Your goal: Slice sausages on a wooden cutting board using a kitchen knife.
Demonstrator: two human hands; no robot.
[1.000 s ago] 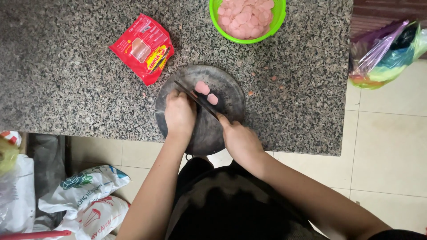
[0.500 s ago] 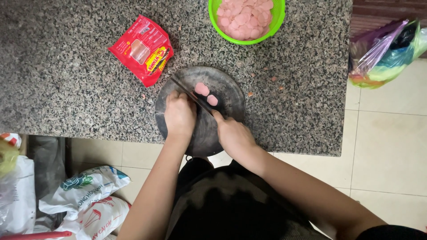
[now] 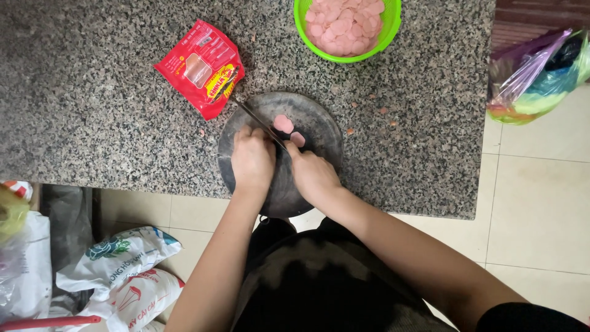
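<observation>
A round dark cutting board (image 3: pixel 319 132) lies on the granite counter (image 3: pixel 98 117) near its front edge. My left hand (image 3: pixel 251 161) rests curled on the board, pressing down on something I cannot see under the fingers. My right hand (image 3: pixel 313 175) grips the handle of a knife (image 3: pixel 255 120) whose blade runs up and left past my left fingers. Two pink sausage slices (image 3: pixel 287 128) lie on the board just right of the blade.
A green bowl (image 3: pixel 387 37) full of pink slices stands at the counter's far edge. A red sausage packet (image 3: pixel 200 67) lies left of the board. Plastic bags (image 3: pixel 534 80) sit at the right. White sacks (image 3: pixel 123 270) lie on the tiled floor at lower left.
The knife blade has shifted slightly along the board and my right hand has edged closer to the left. The slices, bowl and packet stay put.
</observation>
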